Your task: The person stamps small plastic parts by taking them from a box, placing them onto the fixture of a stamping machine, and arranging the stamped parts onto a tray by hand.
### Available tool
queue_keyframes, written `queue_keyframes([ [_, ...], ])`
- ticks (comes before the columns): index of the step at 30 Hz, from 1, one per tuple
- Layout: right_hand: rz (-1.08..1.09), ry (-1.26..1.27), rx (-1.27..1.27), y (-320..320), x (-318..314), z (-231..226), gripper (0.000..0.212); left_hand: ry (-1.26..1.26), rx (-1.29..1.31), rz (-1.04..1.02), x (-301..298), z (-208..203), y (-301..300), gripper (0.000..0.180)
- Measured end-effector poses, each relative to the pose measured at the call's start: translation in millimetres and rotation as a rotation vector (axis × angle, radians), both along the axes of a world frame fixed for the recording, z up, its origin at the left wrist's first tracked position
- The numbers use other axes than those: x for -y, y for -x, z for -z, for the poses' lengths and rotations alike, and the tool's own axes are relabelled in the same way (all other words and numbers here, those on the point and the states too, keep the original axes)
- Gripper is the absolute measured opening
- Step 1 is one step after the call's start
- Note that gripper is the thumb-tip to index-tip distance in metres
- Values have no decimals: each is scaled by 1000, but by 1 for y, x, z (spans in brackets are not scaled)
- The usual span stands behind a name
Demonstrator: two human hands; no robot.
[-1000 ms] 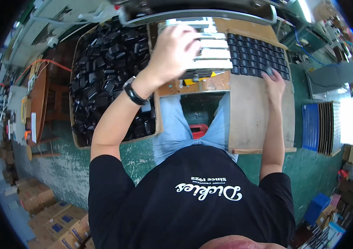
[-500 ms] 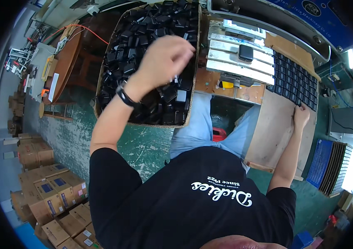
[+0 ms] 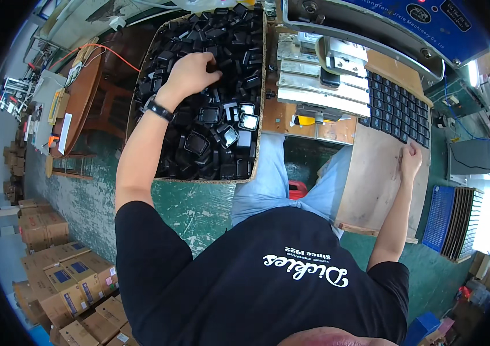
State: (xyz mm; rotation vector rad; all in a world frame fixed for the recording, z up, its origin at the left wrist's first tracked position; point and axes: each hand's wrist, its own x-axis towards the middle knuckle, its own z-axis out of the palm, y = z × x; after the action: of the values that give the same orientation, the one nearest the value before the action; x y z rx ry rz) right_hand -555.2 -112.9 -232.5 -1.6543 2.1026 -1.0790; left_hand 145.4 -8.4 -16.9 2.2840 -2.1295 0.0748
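My left hand (image 3: 194, 75) reaches into a cardboard box (image 3: 260, 98) heaped with loose black plastic cases (image 3: 197, 143). Its thumb and fingers are apart above the pile, with nothing visible between them. On the wooden board (image 3: 372, 190), my right hand (image 3: 411, 161) rests just below rows of black cases (image 3: 399, 106) with marked faces. Its fingers are curled together, and whatever they may hold is hidden. Between box and board, a single black case (image 3: 330, 79) sits on a slotted metal bed (image 3: 297, 92), partly covered by a rounded machine head (image 3: 343, 56).
The blue machine housing (image 3: 395, 14) and its metal frame stand beyond the bed. Stacked cartons (image 3: 63, 277) fill the lower left floor. Blue crates (image 3: 449, 222) stand right of the board. A brown round table (image 3: 80, 98) is at the left.
My left hand has swung left and deeper over the pile. The machine head has come over the case on the bed. My right hand has drawn slightly back from the rows.
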Motion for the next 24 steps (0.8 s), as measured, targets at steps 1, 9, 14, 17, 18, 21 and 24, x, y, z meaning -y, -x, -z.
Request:
queue_keyframes([
  [1,-22,-21,59,-10,-2,-12,46,-40,-109,-8,-13,-7,9,39],
  [9,-437,128,520,-152,-32,-165,38,192,-884,-55,-67,0,24,36],
  [14,-865,154,480,-236,-47,-213,36,266,-1063,77,-64,1,33,50],
  [17,-933,112,277,-263,-44,-225,39,272,-1318,-10,-65,-11,54,50],
  [18,-940,52,180,-269,-43,-229,41,274,-1399,-45,-64,-13,58,50],
  [21,-948,21,88,-282,-37,-236,42,252,-1379,17,-59,-13,69,51],
  [24,-952,-17,-6,-289,-30,-238,44,224,-1361,78,-53,-14,82,53],
])
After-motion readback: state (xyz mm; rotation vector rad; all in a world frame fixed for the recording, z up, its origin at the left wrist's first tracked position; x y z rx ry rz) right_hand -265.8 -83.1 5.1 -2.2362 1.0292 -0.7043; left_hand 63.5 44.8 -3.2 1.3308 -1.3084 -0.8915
